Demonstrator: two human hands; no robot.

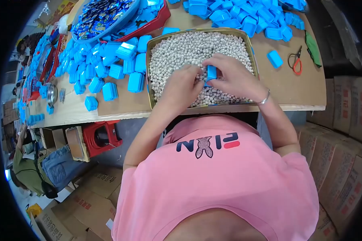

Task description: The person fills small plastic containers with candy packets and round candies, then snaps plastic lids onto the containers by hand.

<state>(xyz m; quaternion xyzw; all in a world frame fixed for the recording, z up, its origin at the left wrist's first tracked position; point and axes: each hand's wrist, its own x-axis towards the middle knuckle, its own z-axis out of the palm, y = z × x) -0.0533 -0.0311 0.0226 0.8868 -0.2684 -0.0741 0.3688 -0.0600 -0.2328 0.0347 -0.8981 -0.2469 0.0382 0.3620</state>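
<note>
A small blue plastic box [211, 72] is gripped by my right hand [235, 76], thumb on the near side and fingers on the far side. Close to its left, my left hand [182, 83] is curled with thumb and fingertips drawn together; what they hold, if anything, is hidden. Both hands are over a rectangular tin tray [149, 66] with a gold-coloured rim. Small pale round beads [189, 46] fill this tray.
Many blue boxes [110, 91] lie heaped left of the tray, with another pile [249, 24] behind it. At right are a single blue box [274, 59] and orange-handled scissors [297, 64]. A blue basin [78, 39] of dark packets stands back left. Cardboard cartons [342, 160] flank the table.
</note>
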